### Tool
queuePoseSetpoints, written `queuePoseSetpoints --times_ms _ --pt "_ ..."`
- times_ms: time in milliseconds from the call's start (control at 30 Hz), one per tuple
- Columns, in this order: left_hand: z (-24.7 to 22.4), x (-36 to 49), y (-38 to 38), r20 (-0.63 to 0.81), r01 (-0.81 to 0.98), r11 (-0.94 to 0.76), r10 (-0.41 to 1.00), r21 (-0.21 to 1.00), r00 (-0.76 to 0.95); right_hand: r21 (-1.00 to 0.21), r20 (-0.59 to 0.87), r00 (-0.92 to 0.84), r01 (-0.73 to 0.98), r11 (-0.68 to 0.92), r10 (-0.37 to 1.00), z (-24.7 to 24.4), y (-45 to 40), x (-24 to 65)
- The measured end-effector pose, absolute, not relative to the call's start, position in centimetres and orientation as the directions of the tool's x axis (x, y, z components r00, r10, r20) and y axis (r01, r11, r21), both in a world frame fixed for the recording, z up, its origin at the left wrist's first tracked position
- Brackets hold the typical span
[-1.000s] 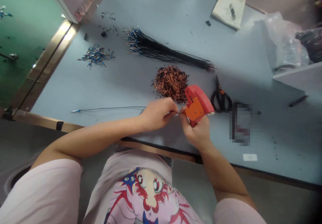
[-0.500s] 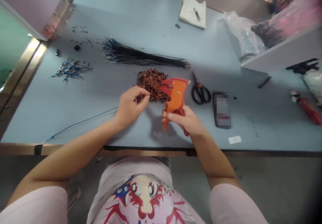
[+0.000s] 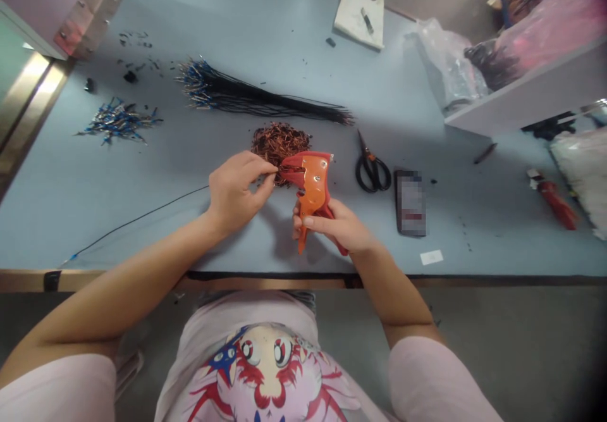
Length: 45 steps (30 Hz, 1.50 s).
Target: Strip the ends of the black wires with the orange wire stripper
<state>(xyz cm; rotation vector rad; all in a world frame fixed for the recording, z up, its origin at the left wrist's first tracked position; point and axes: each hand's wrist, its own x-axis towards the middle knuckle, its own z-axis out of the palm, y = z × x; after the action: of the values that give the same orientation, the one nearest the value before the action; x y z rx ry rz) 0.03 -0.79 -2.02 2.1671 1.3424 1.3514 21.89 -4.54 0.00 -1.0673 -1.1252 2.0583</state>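
Curving across the smooth grey-blue table [image 3: 180, 162], a thin, flexible black wire [image 3: 141, 215] ends in a blue tip [image 3: 73, 256] near the front edge. Our orange-and-red tool [image 3: 313, 181] has glossy, pistol-like lines, with a tangled heap of coppery scraps [image 3: 281, 137] just behind it. We have both forearms over the edge, angled toward each other. Our left hand [image 3: 239, 188] pinches the wire, thumb and forefinger together on it, right beside the tool's mouth; our right hand [image 3: 341, 223] is clamped round the tool's handles.

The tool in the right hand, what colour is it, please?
The tool is orange and red; it shows best in the head view.
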Motion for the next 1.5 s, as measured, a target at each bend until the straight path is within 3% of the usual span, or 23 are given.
queuePoseSetpoints --times_ms 300,700,933,1133,1500 --pt "-2.08 0.03 -0.79 0.592 0.587 -0.553 0.792 0.591 0.15 -0.877 -0.36 -0.563 -0.068 -0.476 0.744 0.15 -4.59 21.78" --pt "-1.39 0.14 -1.1 0.508 0.573 -0.495 0.847 0.652 0.154 -0.921 -0.356 -0.55 0.073 -0.382 0.755 0.02 -4.43 21.95" --pt "-1.37 -0.03 -1.08 0.486 0.632 -0.485 0.853 0.605 0.19 -0.928 -0.355 -0.537 0.106 -0.356 0.765 0.0 -4.43 21.88" --pt "-1.23 -0.19 -0.98 0.405 0.639 -0.44 0.889 0.631 0.213 -0.914 -0.394 -0.466 0.111 -0.389 0.792 -0.09 -4.52 21.26" --pt "-1.36 -0.15 -1.05 0.549 0.652 -0.549 0.802 0.522 0.236 -0.919 -0.368 -0.477 0.058 -0.389 0.798 -0.02 -4.65 21.46"
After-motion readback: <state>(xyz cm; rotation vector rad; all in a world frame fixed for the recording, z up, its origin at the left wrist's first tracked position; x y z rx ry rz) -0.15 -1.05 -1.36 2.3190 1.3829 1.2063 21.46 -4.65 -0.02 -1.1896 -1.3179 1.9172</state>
